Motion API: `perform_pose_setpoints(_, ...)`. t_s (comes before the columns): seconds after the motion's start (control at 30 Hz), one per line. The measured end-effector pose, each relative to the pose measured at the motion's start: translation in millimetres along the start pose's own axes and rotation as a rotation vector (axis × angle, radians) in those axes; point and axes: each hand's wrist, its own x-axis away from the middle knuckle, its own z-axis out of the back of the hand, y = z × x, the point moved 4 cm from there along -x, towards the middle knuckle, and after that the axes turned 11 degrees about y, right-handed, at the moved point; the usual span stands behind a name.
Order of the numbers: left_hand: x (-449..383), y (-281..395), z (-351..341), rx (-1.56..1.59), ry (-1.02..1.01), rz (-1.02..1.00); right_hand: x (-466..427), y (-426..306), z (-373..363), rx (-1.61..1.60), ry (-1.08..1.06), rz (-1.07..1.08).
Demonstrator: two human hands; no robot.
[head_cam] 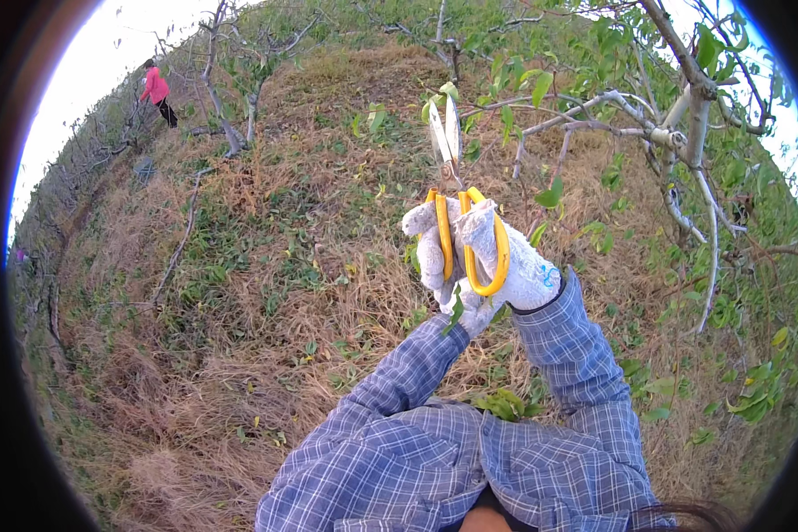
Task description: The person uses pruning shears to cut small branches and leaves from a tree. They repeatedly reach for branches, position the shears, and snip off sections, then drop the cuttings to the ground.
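Observation:
My right hand [505, 256], in a white knit glove, grips the yellow-handled scissors [447, 143]. Their metal blades point up and stand slightly apart, close to leaves at the tip of a thin branch [538, 100]. Just behind and below the scissors is my left hand [465, 309], gloved too and largely covered by the right hand and the handles. A green leaf [456, 310] shows at the left hand; whether the fingers hold it, I cannot tell.
A pale-barked tree [697, 126] spreads branches at the right. A fallen branch [179, 246] lies in dry grass at the left. More trees [218, 86] stand uphill, with a person in a pink top [155, 86] far off at the upper left.

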Motion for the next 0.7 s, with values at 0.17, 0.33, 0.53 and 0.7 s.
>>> perform_pose_setpoints(0.17,5.4,13.0,10.7,-0.133,-0.081,-0.056,-15.7,-14.7,-3.1,0.114,0.032,-0.001)
perform_pose_setpoints(0.33,4.3,-13.0,-2.1,0.104,-0.124,0.086,-22.0,-23.6,-8.1,0.080,0.047,0.071)
perform_pose_setpoints(0.53,9.4,-25.4,-9.0,0.520,-0.041,0.391,-15.8,-15.1,-0.6,0.173,0.160,0.045)
perform_pose_setpoints(0.7,-0.5,-25.4,-6.8,0.507,-0.007,0.389,-8.4,16.2,-0.8,0.224,0.197,-0.146)
